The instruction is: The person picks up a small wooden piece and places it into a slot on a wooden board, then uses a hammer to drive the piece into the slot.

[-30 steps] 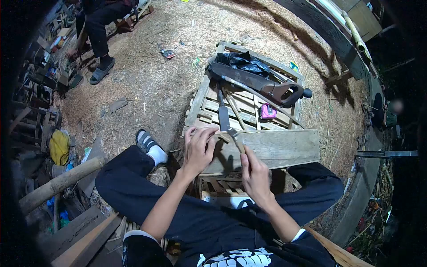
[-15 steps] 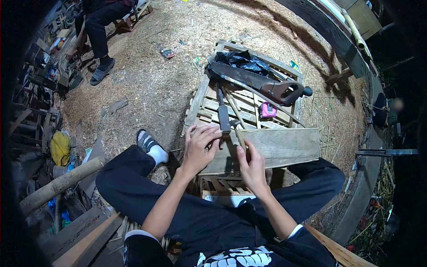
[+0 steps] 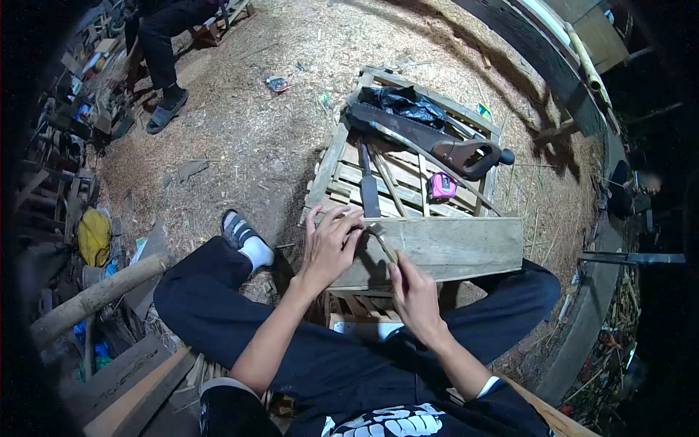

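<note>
A wooden box (image 3: pixel 451 244) made of thin boards lies across my lap, its long side facing up. My left hand (image 3: pixel 329 244) rests at the box's left end, thumb and fingertips brought together at the top edge; whatever they pinch is too small to see. My right hand (image 3: pixel 418 291) is closed round the wooden handle of a small hammer (image 3: pixel 384 245). The hammer's dark head is close to my left fingertips, over the board. Just beyond the box edge lies a broad chisel (image 3: pixel 370 195) with a dark blade.
A slatted pallet (image 3: pixel 331 164) ahead bears a handsaw (image 3: pixel 415 135), a black plastic bag (image 3: pixel 404 104) and a pink tape measure (image 3: pixel 442 186). A person's leg (image 3: pixel 156 51) is at upper left. A bamboo pole (image 3: pixel 102 291) and scrap wood lie left. Shavings cover the ground.
The hammer in my right hand has come down, its head now lower, near my left fingertips. My left hand stays at the box's end. The view has shifted slightly.
</note>
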Demonstrator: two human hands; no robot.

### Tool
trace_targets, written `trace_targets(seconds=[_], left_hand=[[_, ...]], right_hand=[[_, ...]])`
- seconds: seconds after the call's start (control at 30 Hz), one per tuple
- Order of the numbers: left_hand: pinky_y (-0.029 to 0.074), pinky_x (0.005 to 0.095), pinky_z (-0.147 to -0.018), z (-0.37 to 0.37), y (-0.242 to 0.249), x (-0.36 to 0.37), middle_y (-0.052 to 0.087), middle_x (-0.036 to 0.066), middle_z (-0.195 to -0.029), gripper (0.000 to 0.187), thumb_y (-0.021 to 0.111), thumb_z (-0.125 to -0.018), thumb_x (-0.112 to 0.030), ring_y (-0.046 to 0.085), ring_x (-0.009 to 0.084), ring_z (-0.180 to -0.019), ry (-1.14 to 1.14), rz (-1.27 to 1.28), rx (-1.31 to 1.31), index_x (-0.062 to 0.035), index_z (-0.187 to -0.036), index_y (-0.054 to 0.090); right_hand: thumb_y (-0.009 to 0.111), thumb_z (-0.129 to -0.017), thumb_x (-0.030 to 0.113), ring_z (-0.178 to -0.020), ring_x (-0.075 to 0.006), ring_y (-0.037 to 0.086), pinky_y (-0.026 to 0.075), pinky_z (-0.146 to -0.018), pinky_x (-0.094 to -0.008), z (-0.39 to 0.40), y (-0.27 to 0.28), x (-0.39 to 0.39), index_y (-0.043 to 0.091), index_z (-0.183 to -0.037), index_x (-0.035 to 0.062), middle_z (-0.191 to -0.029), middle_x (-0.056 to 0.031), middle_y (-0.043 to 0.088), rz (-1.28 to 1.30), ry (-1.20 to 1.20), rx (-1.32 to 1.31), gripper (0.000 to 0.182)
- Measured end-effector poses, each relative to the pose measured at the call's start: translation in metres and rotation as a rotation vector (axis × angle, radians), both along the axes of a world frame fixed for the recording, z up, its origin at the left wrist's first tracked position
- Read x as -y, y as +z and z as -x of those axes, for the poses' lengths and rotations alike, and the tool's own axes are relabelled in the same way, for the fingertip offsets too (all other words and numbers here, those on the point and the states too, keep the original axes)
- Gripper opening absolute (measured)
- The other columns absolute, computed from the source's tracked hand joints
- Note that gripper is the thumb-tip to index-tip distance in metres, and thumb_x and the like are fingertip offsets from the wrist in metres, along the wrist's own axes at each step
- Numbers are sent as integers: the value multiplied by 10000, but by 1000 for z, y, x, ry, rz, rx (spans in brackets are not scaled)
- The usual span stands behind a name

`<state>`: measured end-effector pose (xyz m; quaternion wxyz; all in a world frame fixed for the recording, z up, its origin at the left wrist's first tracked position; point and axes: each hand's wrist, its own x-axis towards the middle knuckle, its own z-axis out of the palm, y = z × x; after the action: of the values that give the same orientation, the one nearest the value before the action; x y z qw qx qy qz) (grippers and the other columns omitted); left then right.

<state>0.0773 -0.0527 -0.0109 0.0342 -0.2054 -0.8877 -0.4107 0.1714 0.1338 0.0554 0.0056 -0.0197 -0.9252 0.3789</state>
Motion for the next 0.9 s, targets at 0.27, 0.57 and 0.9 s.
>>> trace_targets(seconds=[0.27, 0.57, 0.9], left_hand=[[253, 556, -1226, 2, -4, -1, 736, 33, -1317, 190, 687, -982, -191, 585, 253, -1339, 0, 37, -20, -106, -1147, 727], [237, 564, -1236, 0, -3, 0, 737, 28, -1300, 188, 686, -986, -190, 592, 254, -1324, -4, 53, -39, -106, -1149, 731], [241, 566, -1235, 0, -4, -2, 741, 33, -1277, 213, 693, -983, -190, 599, 250, -1315, 6, 31, -32, -114, -1177, 737]], right_hand=[[619, -1066, 137, -795, -494, 676, 516, -663, -553, 4, 4, -1, 614, -1315, 5, -889, -275, 683, -47, 14, -44, 282], [611, -1065, 128, -820, -498, 689, 529, -670, -543, 2, 6, 5, 600, -1311, -6, -939, -285, 705, -14, -29, -191, 280], [622, -1060, 127, -849, -495, 694, 538, -691, -538, -3, -3, -1, 587, -1373, -8, -957, -284, 710, -49, -23, -141, 342]])
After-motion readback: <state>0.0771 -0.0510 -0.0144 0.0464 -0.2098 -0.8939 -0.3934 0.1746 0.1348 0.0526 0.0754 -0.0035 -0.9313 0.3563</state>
